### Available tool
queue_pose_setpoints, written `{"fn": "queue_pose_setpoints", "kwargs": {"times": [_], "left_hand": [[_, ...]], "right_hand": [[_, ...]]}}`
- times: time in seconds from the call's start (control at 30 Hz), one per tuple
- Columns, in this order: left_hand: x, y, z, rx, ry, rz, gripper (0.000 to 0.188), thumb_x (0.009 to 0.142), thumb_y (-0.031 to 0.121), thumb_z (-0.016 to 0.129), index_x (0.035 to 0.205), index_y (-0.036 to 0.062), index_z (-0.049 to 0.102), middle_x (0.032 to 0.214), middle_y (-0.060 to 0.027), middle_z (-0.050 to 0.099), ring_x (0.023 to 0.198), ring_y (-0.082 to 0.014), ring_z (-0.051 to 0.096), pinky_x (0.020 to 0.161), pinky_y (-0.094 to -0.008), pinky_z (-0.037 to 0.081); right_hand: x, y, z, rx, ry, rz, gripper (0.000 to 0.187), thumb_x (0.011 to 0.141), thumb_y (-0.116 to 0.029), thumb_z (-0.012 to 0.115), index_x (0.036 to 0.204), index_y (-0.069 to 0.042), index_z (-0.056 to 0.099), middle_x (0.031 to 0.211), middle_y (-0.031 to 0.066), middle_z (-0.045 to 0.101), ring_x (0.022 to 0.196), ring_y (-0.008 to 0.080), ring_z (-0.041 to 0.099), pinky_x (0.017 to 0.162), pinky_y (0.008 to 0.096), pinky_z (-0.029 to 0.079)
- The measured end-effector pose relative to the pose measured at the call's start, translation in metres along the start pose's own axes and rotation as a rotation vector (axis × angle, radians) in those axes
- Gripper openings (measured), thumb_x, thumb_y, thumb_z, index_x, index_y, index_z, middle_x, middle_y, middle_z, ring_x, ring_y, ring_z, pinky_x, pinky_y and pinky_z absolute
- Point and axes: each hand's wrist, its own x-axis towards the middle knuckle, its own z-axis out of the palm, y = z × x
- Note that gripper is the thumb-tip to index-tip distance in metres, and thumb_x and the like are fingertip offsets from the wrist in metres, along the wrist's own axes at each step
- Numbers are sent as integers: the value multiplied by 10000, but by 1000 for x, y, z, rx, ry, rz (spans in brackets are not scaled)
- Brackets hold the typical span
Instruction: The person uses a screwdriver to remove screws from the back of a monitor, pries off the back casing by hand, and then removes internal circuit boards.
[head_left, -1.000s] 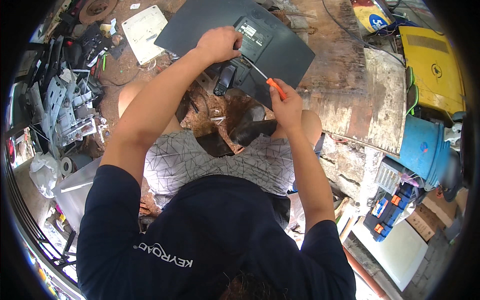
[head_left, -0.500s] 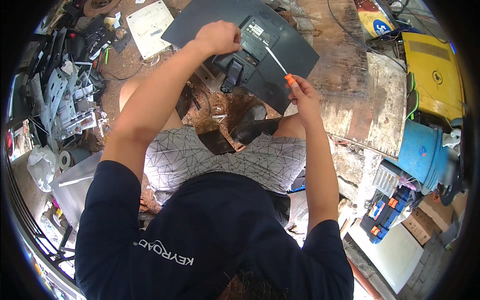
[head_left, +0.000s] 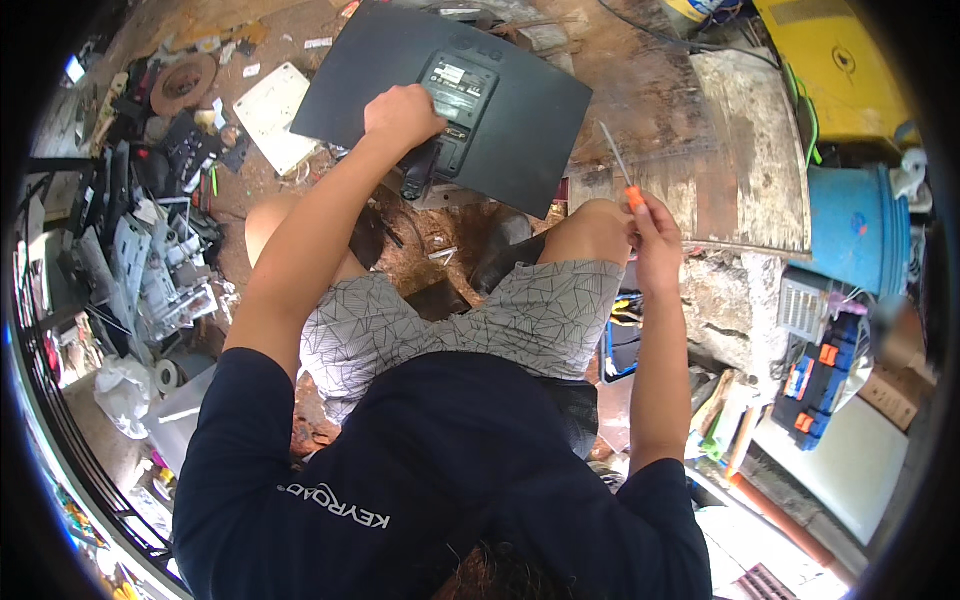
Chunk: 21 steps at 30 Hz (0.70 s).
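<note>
A black flat-screen monitor (head_left: 525,130) lies face down beyond my knees, its back turned up. Its recessed centre panel (head_left: 462,85) carries labels and a row of ports. My left hand (head_left: 402,117) is closed at the panel's left edge, just above a black stand piece (head_left: 418,172) that juts toward me. What its curled fingers grip is hidden. To the right of the monitor, my right hand (head_left: 655,235) holds a screwdriver (head_left: 632,190) by its orange handle. The screwdriver's metal shaft points up and away from me, apart from the monitor.
Worn wooden boards (head_left: 715,170) lie to the right, beside a blue bucket (head_left: 855,230) and a yellow casing (head_left: 840,60). A cream panel (head_left: 272,115) rests left of the monitor. Scrap metal parts (head_left: 150,255) pile up at far left. A blue-and-orange toolbox (head_left: 825,375) sits at right.
My right hand has drawn the screwdriver off the monitor's panel, to the right and toward me. My left hand has come down closer to the ports. The whole view has shifted somewhat.
</note>
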Motion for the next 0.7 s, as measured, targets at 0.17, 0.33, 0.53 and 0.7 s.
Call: {"fn": "queue_pose_setpoints", "kwargs": {"times": [0.17, 0.33, 0.53, 0.7], "left_hand": [[-4, 3, -8, 98, 9, 11, 277, 721, 368, 731, 907, 165, 768, 960, -102, 743, 934, -280, 709, 834, -386, 560], [1, -34, -37, -208, 35, 47, 388, 722, 403, 700, 969, 110, 759, 939, -123, 738, 933, -285, 702, 852, -360, 537], [-55, -77, -58, -268, 126, -87, 649, 898, 645, 518, 925, 42, 755, 881, -151, 728, 872, -280, 695, 823, -372, 520], [-68, -75, -26, -677, -23, -241, 807, 918, 723, 450, 1090, -35, 668, 822, -98, 665, 647, -147, 596, 581, -277, 485]], "right_hand": [[-35, 48, -89, 103, 181, 13, 307, 981, -212, 620, 1238, -44, 626, 948, 3, 653, 648, 41, 444, 583, 184, 356], [-78, 111, -143, 184, 394, 115, 302, 978, -247, 629, 1211, -56, 650, 886, -49, 609, 636, 17, 424, 558, 166, 327], [-115, 249, -194, 231, 689, 399, 202, 972, -244, 626, 1075, -74, 664, 758, -45, 561, 567, 44, 431, 486, 185, 344], [-133, 411, -254, 147, 816, 617, 205, 950, -272, 659, 868, -89, 619, 658, 1, 529, 478, 92, 429, 394, 235, 332]]}}
